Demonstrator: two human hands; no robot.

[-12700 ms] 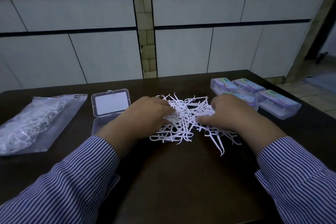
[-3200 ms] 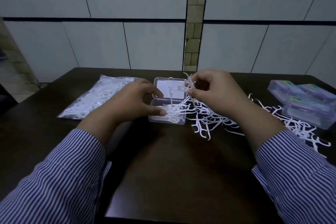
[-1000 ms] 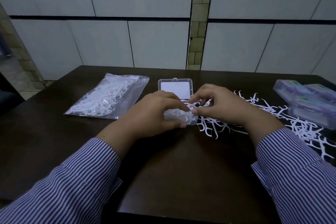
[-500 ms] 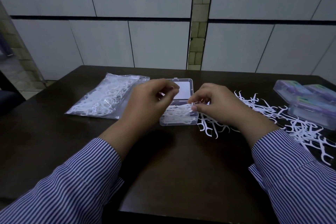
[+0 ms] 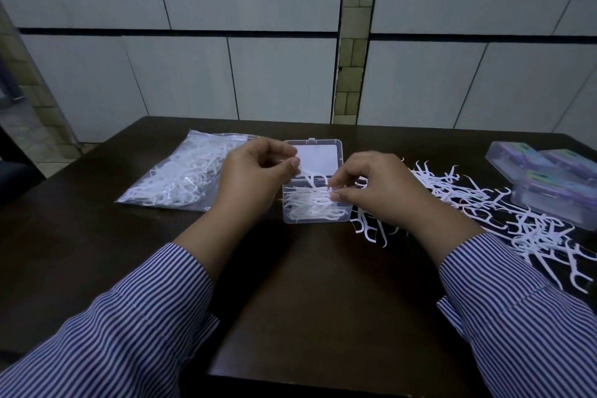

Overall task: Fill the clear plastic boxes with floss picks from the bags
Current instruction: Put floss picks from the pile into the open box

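Head view, looking down on a dark worktop [image 5: 316,300]. A clear plastic box [image 5: 315,203] lies open at the middle, its lid [image 5: 318,157] folded back flat on the far side, its tray holding a layer of white floss picks. The left hand [image 5: 255,178] hovers over the box's left edge, thumb and forefinger pinching one floss pick [image 5: 308,175] that hangs over the hinge. The right hand [image 5: 371,191] sits at the box's right edge, fingertips curled and pinching picks at the tray's rim. A loose heap of floss picks [image 5: 504,216] sprawls to the right of the box. Beyond it, at the right edge, lie closed filled boxes [image 5: 549,181]. A clear bag of picks [image 5: 190,178] lies to the left. Both forearms wear striped sleeves [image 5: 129,333].
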